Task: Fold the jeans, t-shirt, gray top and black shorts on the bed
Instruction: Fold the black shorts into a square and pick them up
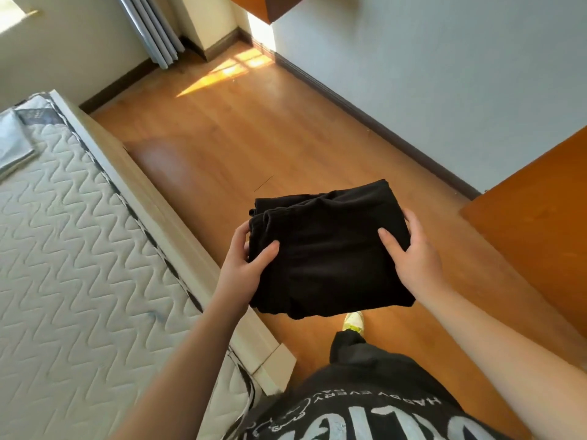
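in the head view the folded black shorts (327,249) are held in the air between both hands — gripped at one edge by the left hand (246,265), at the other by the right hand (413,249) — with the bed (79,249) left of the left hand.

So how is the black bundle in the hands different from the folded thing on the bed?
The black shorts are black; the folded cloth on the mattress is pale grayish. The shorts are held in the air over the floor by the left hand and right hand; the cloth lies untouched. Both are folded flat.
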Demonstrator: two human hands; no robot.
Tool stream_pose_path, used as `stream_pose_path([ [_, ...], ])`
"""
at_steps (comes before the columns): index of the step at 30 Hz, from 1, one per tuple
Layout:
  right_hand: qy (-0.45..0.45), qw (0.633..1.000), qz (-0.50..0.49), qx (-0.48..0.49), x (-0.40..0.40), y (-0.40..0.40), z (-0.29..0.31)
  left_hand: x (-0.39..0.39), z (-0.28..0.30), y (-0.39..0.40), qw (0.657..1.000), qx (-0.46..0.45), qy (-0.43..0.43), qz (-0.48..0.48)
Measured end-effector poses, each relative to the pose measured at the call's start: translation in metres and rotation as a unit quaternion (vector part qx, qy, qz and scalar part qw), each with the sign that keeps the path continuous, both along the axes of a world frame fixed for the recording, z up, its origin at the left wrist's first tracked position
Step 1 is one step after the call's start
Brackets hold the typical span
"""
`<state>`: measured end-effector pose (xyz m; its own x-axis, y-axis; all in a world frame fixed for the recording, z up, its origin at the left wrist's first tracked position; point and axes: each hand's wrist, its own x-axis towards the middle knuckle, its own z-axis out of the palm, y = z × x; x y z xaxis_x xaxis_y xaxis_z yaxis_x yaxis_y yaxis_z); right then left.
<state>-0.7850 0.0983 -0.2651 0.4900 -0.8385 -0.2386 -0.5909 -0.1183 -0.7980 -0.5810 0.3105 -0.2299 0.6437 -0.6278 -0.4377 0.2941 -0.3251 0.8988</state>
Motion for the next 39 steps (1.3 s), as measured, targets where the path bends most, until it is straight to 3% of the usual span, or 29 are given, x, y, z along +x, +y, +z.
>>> stream_pose_path([
  [8,-0.035,0.998,0.045,0.028,0.057,-0.053,0.002,0.032,-0.004,-0.049,0.998,0.009,-0.008,0.063],
  [17,0.002,0.986,0.165,0.015,0.151,-0.080,0.007,0.088,-0.023,-0.035,0.983,-0.009,0.069,0.172],
  [31,-0.053,0.952,0.302,0.000,0.443,-0.055,0.009,0.318,-0.013,0.014,0.951,0.001,0.051,0.304],
  [39,-0.059,0.947,0.317,0.007,0.571,-0.111,0.016,0.438,-0.013,-0.030,0.954,0.002,0.035,0.299],
])
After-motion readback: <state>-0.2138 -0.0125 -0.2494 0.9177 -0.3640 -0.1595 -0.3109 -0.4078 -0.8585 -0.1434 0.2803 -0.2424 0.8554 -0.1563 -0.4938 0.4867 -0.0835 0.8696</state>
